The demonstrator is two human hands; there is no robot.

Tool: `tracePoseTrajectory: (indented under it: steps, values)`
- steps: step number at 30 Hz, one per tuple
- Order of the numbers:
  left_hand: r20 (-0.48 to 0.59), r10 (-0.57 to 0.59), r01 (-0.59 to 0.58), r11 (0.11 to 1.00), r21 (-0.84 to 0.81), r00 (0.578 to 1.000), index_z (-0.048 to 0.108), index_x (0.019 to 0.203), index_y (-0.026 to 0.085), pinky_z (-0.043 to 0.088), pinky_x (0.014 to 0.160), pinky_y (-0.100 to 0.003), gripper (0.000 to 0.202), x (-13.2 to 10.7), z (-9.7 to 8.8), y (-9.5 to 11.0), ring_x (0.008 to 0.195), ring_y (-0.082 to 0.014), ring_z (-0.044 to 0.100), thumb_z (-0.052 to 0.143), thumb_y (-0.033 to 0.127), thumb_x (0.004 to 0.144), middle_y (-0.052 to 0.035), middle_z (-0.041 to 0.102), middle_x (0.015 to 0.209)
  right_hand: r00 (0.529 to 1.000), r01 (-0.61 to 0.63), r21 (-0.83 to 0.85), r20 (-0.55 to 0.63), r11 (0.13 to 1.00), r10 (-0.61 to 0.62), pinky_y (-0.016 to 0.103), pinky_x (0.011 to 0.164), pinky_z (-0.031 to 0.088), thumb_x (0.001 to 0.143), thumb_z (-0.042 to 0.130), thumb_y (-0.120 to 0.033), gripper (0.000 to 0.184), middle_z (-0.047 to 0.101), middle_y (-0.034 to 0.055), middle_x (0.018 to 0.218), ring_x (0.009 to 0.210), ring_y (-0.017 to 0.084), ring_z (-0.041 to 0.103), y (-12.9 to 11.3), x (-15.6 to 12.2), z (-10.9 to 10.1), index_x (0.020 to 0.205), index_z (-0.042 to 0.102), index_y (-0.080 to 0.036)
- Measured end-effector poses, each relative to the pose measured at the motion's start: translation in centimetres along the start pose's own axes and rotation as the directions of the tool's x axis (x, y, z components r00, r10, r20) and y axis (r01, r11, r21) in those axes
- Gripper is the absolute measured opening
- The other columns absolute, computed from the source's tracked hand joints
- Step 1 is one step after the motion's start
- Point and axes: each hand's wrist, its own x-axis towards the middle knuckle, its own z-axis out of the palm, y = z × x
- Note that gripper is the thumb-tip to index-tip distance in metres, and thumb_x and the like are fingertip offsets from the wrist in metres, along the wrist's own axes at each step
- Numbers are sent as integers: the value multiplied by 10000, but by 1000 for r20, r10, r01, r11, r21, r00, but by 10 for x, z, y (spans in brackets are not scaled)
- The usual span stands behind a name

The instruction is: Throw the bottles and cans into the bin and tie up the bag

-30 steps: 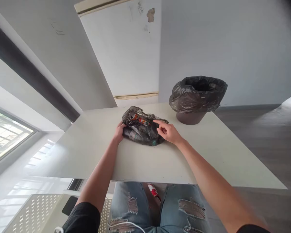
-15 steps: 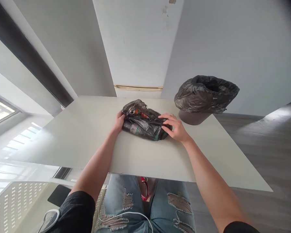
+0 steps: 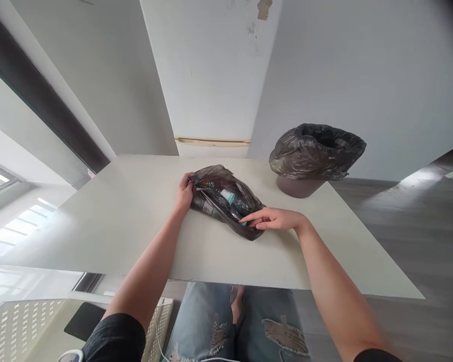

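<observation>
A thin black plastic bag (image 3: 221,177) lies on the white table, its mouth spread on the upper side. Inside, a dark item with a white and teal label (image 3: 227,195) shows, perhaps a bottle, and a bit of orange print is visible near the left end. My left hand (image 3: 184,192) is closed on the bag's gathered left end. At the right end, my right hand (image 3: 277,219) rests palm down, index finger stretched into the mouth beside a teal patch. Its other fingers are partly bent, and the lower ones are partly hidden.
A brown bin (image 3: 300,187) lined with a black bag (image 3: 305,156) stands at the table's (image 3: 136,216) back right corner. Behind is a white fridge (image 3: 215,90). At lower left, a cream perforated basket (image 3: 18,327) holds a dark flat object (image 3: 83,322).
The bag's mouth is wider and the labelled item shows more. My right hand has moved toward me, its fingers now in the mouth. My left hand keeps its hold. The view has shifted slightly.
</observation>
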Motion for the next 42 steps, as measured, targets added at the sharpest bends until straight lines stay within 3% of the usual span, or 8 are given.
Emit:
tracePoseTrajectory:
  steps: [6,13,18,22,27,33,37,42]
  values:
    - [-11,-44,44,999,-22,999,695,1142,219,519,1062,-389,350,2,0,-11,1134,-276,665,546,229,825,-57,728,1105,934,-118,-30,-343,992,101,320,716,493,935,735,-561,357,782,49,919,800,214,676,9,-2,-4,1029,796,-223]
    - [-27,-74,71,995,-72,997,690,1103,207,520,1021,-385,357,5,0,-17,1095,-273,674,530,233,785,-63,740,1044,607,-352,-285,-794,892,-14,339,657,418,859,821,-579,394,655,-10,657,599,184,535,20,6,-8,1049,706,-252]
    - [0,-81,80,993,-92,997,679,1104,210,526,1020,-386,387,5,1,-12,1083,-270,686,538,222,744,-63,745,1061,697,-449,-490,-715,747,-50,333,660,450,783,884,-366,229,659,61,921,770,220,621,28,8,-7,958,791,-252]
    - [35,-77,80,991,-104,996,672,1107,210,536,1032,-402,433,3,3,-6,1110,-279,687,537,203,696,-69,749,1101,752,-395,-468,-659,790,-14,349,826,552,779,862,-299,288,631,97,1140,946,240,677,26,4,-6,1050,788,-236]
    - [72,-61,68,993,-92,996,672,1120,208,530,1086,-420,574,1,3,-1,1186,-286,681,487,165,578,-63,751,1146,717,-407,-286,-689,867,109,367,807,528,953,696,-554,488,759,73,1132,905,235,676,21,5,-7,1348,659,-269]
    - [72,-45,47,999,-15,996,686,1065,210,524,1111,-446,569,-1,2,1,1161,-277,690,448,166,550,-59,758,1107,697,-361,-245,-712,900,86,386,850,501,892,775,-551,389,794,39,970,875,245,685,15,1,-8,1159,723,-273]
    - [44,-50,47,997,59,998,707,1029,221,531,1057,-457,531,-3,1,4,1091,-271,696,444,153,573,-58,762,1096,487,-52,-161,-866,986,-116,364,863,515,829,853,-529,408,742,34,996,898,226,672,14,-5,-13,1106,752,-247]
    - [46,-39,34,994,101,998,709,1036,233,546,1010,-457,495,-6,2,10,1085,-273,695,457,142,620,-63,762,1123,-31,319,-202,-979,926,-203,372,876,543,839,832,-540,392,688,44,1003,943,230,664,15,2,-16,1072,738,-239]
